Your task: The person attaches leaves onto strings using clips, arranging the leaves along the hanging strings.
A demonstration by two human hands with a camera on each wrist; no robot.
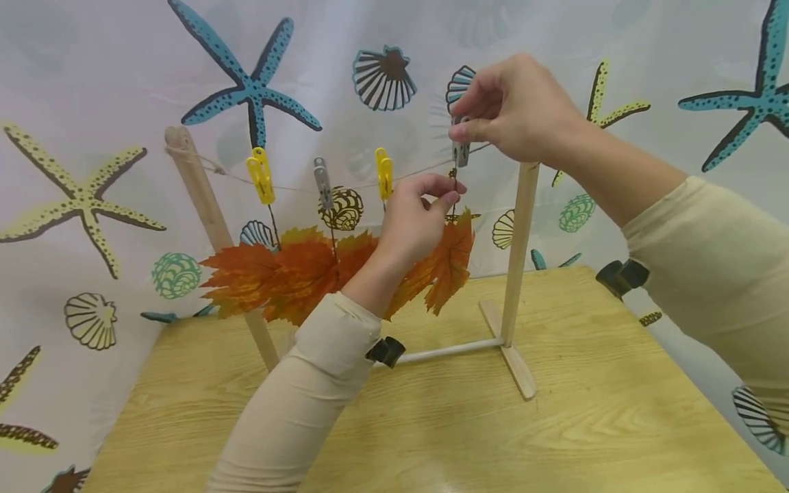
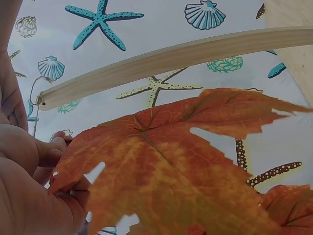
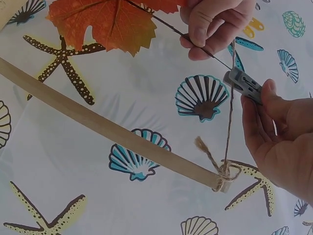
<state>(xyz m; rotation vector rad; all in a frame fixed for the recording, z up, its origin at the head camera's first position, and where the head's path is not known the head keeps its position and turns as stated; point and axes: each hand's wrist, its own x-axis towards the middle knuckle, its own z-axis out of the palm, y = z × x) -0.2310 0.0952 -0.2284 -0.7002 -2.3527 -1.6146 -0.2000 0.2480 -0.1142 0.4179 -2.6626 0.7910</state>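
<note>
My right hand [image 1: 518, 109] pinches a grey clothespin [image 1: 460, 140] between thumb and fingers, up at the twine [image 1: 425, 168] near its right end. In the right wrist view the clothespin's [image 3: 244, 84] nose sits over the twine and the tip of a dark stem [image 3: 168, 27]. That stem belongs to an orange-red artificial maple leaf [image 1: 453, 263]; my left hand [image 1: 416, 216] pinches it just below the clothespin. Seen from the left wrist, the leaf [image 2: 161, 161] covers part of the fingers. Further left, more orange leaves [image 1: 296, 270] hang by their stems.
Two yellow clothespins [image 1: 261, 177] and another grey one [image 1: 323, 182] grip the twine. Wooden posts [image 1: 520, 253] stand at both ends, joined low by a white rod [image 1: 453, 350], on a wood-grain table [image 1: 585, 424]. A curtain with starfish and shells [image 1: 394, 82] hangs behind.
</note>
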